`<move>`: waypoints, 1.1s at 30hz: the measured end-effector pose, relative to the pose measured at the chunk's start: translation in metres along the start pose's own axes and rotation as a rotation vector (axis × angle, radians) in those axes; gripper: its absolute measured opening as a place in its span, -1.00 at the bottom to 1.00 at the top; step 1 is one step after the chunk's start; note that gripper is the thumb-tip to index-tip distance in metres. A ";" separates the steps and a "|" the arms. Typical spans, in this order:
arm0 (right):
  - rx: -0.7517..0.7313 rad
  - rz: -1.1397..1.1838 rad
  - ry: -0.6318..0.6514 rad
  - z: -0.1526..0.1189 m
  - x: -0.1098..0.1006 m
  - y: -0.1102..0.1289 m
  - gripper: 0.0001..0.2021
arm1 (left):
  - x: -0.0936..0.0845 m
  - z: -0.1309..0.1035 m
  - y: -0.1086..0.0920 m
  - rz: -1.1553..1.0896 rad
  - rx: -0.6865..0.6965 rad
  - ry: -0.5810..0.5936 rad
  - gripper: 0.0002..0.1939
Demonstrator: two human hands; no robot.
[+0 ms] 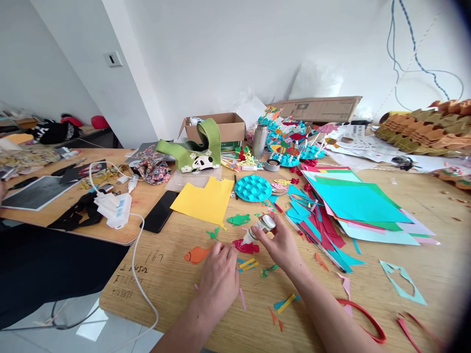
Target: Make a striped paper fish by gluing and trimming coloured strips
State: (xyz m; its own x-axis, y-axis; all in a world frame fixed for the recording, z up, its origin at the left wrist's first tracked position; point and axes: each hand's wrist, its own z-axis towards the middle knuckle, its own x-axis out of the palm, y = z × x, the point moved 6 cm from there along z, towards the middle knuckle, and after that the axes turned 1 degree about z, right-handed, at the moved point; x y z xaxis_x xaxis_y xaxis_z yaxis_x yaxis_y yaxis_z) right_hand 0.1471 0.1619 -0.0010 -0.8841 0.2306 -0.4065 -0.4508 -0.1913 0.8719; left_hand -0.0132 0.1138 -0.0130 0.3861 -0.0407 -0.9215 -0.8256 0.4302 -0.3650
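My right hand [281, 240] is wrapped round a small white glue bottle [260, 228], tilted with its nozzle down at a red paper fish [248, 247]. My left hand [220, 269] rests on the table with fingers together at the left end of that fish; whether it pinches anything is hidden. Left of it lies an orange paper fish [196, 255], partly under the fingers. A green paper fish [238, 219] lies just behind. Yellow and blue strips [248, 265] and green scraps [269, 270] lie in front of the red fish.
Yellow paper [204, 201], a black phone [160, 212] and a turquoise round piece [253, 188] lie farther back. Coloured sheets [364, 201] are stacked right. A power strip [117, 208] trails a white cable on the left. Behind stand a metal flask [260, 141] and a cardboard box [231, 128].
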 end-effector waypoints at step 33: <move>0.064 0.049 0.088 -0.001 0.009 -0.001 -0.68 | -0.003 0.002 0.005 -0.080 -0.031 -0.005 -0.56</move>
State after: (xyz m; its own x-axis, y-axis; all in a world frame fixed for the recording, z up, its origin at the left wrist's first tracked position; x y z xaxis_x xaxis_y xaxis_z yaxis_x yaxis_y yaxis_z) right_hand 0.1391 0.1629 -0.0062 -0.9137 0.1368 -0.3827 -0.4001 -0.1386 0.9059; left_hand -0.0182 0.1177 -0.0120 0.4531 -0.0692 -0.8888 -0.8046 0.3975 -0.4411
